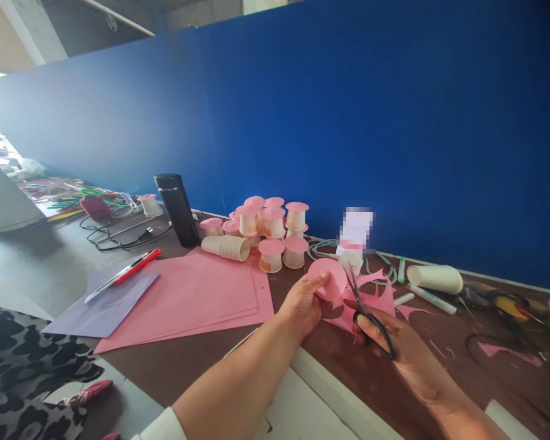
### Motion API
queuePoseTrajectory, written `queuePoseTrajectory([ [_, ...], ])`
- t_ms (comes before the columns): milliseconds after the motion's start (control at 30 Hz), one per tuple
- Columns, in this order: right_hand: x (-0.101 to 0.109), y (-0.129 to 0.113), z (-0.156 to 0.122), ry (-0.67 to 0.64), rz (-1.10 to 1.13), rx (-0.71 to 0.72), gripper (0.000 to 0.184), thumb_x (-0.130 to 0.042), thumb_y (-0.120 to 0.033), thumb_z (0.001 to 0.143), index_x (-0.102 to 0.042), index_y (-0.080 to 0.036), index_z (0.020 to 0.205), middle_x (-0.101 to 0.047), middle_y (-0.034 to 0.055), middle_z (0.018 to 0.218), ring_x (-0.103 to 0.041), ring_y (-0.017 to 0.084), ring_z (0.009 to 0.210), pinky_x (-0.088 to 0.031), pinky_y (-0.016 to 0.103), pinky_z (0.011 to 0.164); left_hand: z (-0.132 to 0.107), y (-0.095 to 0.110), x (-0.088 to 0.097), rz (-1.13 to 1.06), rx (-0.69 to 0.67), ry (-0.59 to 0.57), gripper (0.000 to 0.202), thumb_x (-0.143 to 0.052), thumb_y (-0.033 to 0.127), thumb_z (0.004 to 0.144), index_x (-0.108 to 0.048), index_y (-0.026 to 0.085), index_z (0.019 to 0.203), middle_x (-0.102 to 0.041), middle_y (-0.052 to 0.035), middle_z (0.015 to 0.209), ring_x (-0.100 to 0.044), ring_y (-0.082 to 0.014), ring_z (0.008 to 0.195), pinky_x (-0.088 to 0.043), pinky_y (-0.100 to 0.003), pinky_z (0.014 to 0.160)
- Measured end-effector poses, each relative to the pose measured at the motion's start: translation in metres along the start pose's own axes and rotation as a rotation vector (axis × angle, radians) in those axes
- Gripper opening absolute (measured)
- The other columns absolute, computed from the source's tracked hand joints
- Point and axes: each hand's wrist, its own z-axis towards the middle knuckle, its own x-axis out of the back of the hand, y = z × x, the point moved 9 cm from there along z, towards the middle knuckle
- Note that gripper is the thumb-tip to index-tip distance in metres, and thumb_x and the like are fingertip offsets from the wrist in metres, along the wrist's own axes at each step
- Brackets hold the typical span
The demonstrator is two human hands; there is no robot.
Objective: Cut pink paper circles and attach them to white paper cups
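Observation:
Between its thumb and fingers, my left hand (302, 305) grips a round pink paper disc (330, 278). My right hand (389, 336) has its fingers through the black handles of a pair of scissors (356, 290). The blades point up and rest close beside the disc's right edge. Pink paper offcuts (380, 299) lie on the brown table (421, 373) just behind and right of the scissors. Several paper cups topped with pink discs (271, 247) are grouped and partly stacked beyond my left hand.
Pink sheets (201, 287) and a purple sheet (96, 305) with a red utility knife (132, 267) lie left. Nearby are a black flask (178, 211) and nested paper cups (225, 247). Markers (433, 299), a lying cup (434, 278) and cables (323, 247) lie right, before a blue partition (371, 122).

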Motion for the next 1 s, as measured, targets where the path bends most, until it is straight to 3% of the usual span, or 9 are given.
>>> queuePoseTrajectory([
  [267, -0.0013, -0.0035, 0.0007, 0.027, 0.012, 0.024, 0.047, -0.068, -0.06, 0.072, -0.075, -0.019, 0.095, -0.062, 0.0006, 0.068, -0.055, 0.017, 0.067, -0.041, 0.026, 0.057, -0.0026, 0.0029, 0.0008, 0.053, -0.022, 0.066, 0.042, -0.083, 0.029, 0.06, -0.062, 0.013, 0.093, -0.063, -0.0036, 0.078, -0.057, -0.0134, 0.066, -0.049, -0.026, 0.057],
  [500, -0.0002, -0.0014, 0.0008, 0.036, -0.031, -0.003, 0.042, -0.068, -0.061, 0.07, -0.072, -0.02, 0.076, -0.063, 0.0007, 0.066, -0.055, 0.018, 0.067, -0.041, 0.027, 0.059, -0.0022, -0.0002, 0.0006, 0.111, 0.007, 0.03, 0.048, -0.081, 0.033, 0.062, -0.058, 0.015, 0.1, -0.063, -0.0066, 0.088, -0.061, -0.0189, 0.074, -0.052, -0.032, 0.059],
  [767, 0.0036, -0.0007, 0.0012, 0.068, -0.078, 0.005, 0.039, -0.07, -0.059, 0.07, -0.074, -0.021, 0.077, -0.064, 0.0, 0.067, -0.056, 0.017, 0.066, -0.042, 0.027, 0.061, -0.0027, 0.001, 0.0019, 0.088, -0.003, 0.056, 0.045, -0.08, 0.031, 0.062, -0.056, 0.016, 0.097, -0.062, -0.0047, 0.084, -0.06, -0.0176, 0.071, -0.052, -0.031, 0.058],
  [1000, 0.007, 0.0041, 0.0019, 0.091, -0.089, -0.026, 0.05, -0.072, -0.056, 0.068, -0.077, -0.022, 0.105, -0.064, -0.0004, 0.064, -0.058, 0.02, 0.068, -0.044, 0.028, 0.061, -0.0026, 0.0017, 0.003, 0.068, -0.013, 0.069, 0.042, -0.081, 0.028, 0.062, -0.057, 0.016, 0.094, -0.063, -0.0027, 0.078, -0.06, -0.0158, 0.067, -0.054, -0.032, 0.06],
])
